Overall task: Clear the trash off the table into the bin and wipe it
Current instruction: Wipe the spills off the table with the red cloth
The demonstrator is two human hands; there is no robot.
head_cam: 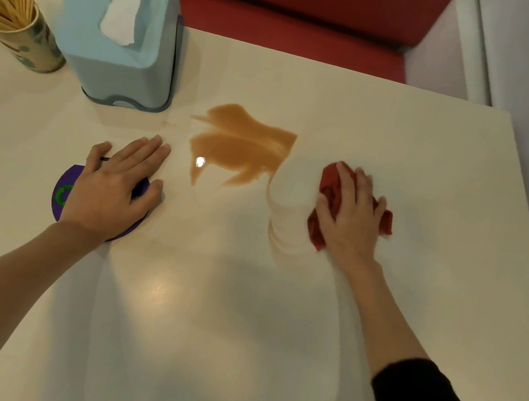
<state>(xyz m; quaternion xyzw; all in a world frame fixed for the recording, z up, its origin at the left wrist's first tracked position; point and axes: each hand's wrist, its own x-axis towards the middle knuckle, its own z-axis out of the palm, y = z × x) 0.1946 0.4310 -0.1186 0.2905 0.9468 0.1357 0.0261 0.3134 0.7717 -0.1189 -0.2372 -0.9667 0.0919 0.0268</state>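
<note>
In the head view our right hand (349,213) presses spread fingers on the red cloth (329,189) just right of the brown spill (240,148), not yet wiped up. Our left hand (112,186) lies flat on a purple disc (61,194). The table (437,151) shows no loose trash, so we judge that wiping is what remains.

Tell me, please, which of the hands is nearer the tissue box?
Left. The left hand rests on the purple disc just in front of the tissue box; the right hand, on the red cloth, is far to its right, past the spill.
</note>
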